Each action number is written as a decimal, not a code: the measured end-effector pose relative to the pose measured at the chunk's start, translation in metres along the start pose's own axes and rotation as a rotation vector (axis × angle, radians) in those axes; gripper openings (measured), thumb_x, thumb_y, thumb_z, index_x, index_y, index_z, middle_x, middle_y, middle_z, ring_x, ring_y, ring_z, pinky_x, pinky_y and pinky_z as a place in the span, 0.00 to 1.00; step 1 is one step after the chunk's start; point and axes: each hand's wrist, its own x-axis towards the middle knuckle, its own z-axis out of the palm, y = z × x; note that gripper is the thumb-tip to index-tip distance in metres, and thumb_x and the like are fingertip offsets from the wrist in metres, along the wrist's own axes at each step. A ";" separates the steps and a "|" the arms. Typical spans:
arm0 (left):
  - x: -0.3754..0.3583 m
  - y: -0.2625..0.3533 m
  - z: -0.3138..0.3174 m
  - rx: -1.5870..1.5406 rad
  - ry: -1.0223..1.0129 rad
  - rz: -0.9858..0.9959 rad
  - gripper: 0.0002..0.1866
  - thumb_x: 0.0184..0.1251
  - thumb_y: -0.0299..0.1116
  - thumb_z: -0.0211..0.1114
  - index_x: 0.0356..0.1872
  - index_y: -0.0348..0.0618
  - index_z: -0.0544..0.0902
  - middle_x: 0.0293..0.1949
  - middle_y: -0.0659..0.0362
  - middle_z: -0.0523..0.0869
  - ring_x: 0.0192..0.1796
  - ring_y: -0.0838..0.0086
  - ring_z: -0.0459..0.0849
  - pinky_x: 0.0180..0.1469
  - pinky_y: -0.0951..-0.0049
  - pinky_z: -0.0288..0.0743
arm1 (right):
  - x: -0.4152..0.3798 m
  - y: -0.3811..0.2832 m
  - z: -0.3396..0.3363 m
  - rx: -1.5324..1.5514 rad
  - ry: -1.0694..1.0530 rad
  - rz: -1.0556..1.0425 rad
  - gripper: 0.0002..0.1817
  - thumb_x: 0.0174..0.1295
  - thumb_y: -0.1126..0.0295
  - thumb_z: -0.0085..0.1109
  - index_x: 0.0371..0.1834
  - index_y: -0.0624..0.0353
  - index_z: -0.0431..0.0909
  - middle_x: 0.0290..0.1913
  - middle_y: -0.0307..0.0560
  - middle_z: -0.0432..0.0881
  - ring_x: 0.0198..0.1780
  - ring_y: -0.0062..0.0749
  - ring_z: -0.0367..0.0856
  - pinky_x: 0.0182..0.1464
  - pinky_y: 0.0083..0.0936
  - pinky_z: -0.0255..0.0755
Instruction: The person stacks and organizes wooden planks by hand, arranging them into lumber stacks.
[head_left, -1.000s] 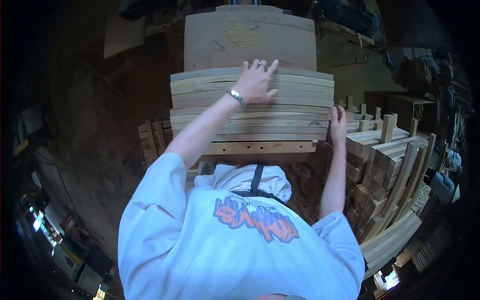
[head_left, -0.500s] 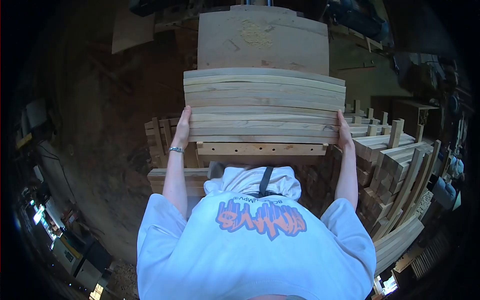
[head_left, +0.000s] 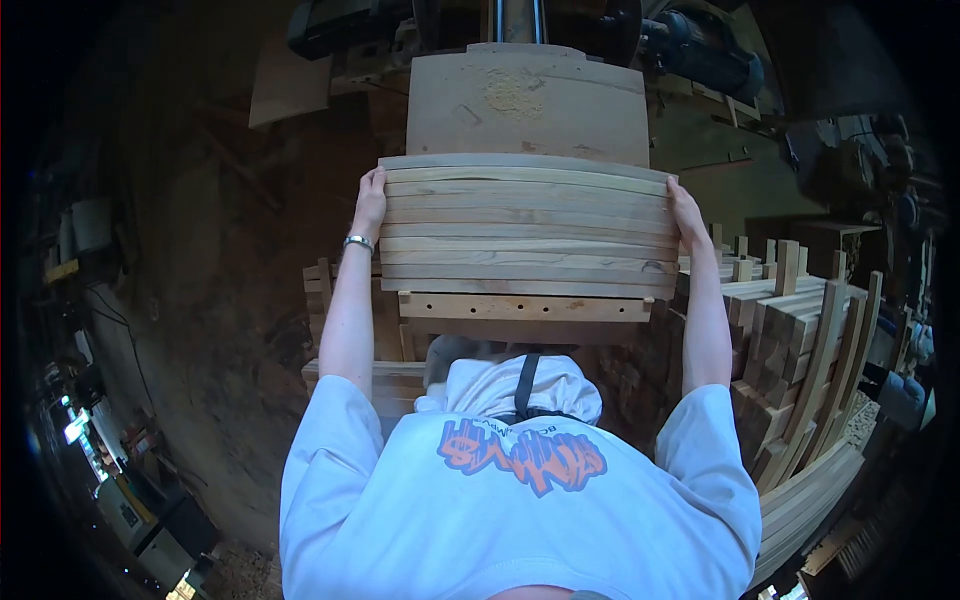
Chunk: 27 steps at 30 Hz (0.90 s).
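Note:
Several long pale wooden strips lie side by side across the near part of a board, forming a wide slab. My left hand presses against their left ends near the far corner, its fingers close together. At the far right corner my right hand holds the right ends in the same way. In front of the strips runs a wooden rail with a row of holes. Sawdust lies on the board beyond the strips.
Stacked wooden pieces with upright sticks stand at the right. More wooden pieces are at the left, by my forearm. Motors and two metal rods are at the far side.
Both my hands have slid away from me along the ends of the strips, from the near part to the far corners. The view has also shifted a little.

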 end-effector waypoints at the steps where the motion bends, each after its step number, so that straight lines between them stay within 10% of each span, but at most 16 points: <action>1: -0.006 0.006 0.001 0.153 0.190 0.045 0.32 0.73 0.56 0.52 0.63 0.37 0.72 0.64 0.48 0.75 0.66 0.62 0.72 0.68 0.64 0.63 | -0.012 -0.006 0.013 -0.440 0.302 -0.114 0.38 0.69 0.41 0.49 0.70 0.62 0.64 0.70 0.55 0.67 0.71 0.44 0.62 0.72 0.41 0.56; 4: -0.066 0.047 0.027 0.586 0.559 0.447 0.29 0.65 0.49 0.61 0.60 0.39 0.73 0.59 0.47 0.77 0.63 0.58 0.73 0.65 0.59 0.66 | -0.056 -0.006 0.064 -0.998 0.618 -0.632 0.44 0.62 0.40 0.56 0.71 0.63 0.61 0.70 0.61 0.64 0.73 0.52 0.58 0.72 0.49 0.52; 7: -0.098 0.070 0.114 0.595 0.233 0.959 0.30 0.60 0.46 0.66 0.60 0.41 0.73 0.57 0.51 0.77 0.64 0.58 0.70 0.65 0.54 0.62 | -0.126 0.029 0.166 -1.025 0.287 -0.873 0.39 0.58 0.45 0.62 0.66 0.61 0.69 0.70 0.59 0.65 0.73 0.53 0.59 0.74 0.50 0.48; 17: -0.070 0.094 0.200 1.025 0.074 0.900 0.29 0.65 0.48 0.59 0.62 0.41 0.72 0.65 0.54 0.72 0.69 0.59 0.65 0.64 0.35 0.56 | -0.141 0.083 0.237 -0.951 0.561 -0.971 0.33 0.53 0.47 0.63 0.59 0.54 0.77 0.68 0.50 0.70 0.73 0.51 0.61 0.73 0.54 0.52; 27: 0.037 0.167 0.234 1.019 0.165 0.830 0.26 0.68 0.46 0.56 0.62 0.45 0.72 0.64 0.59 0.74 0.68 0.63 0.68 0.64 0.30 0.56 | -0.033 -0.007 0.239 -0.951 0.592 -1.003 0.30 0.54 0.50 0.63 0.58 0.53 0.77 0.66 0.49 0.71 0.71 0.50 0.64 0.72 0.51 0.54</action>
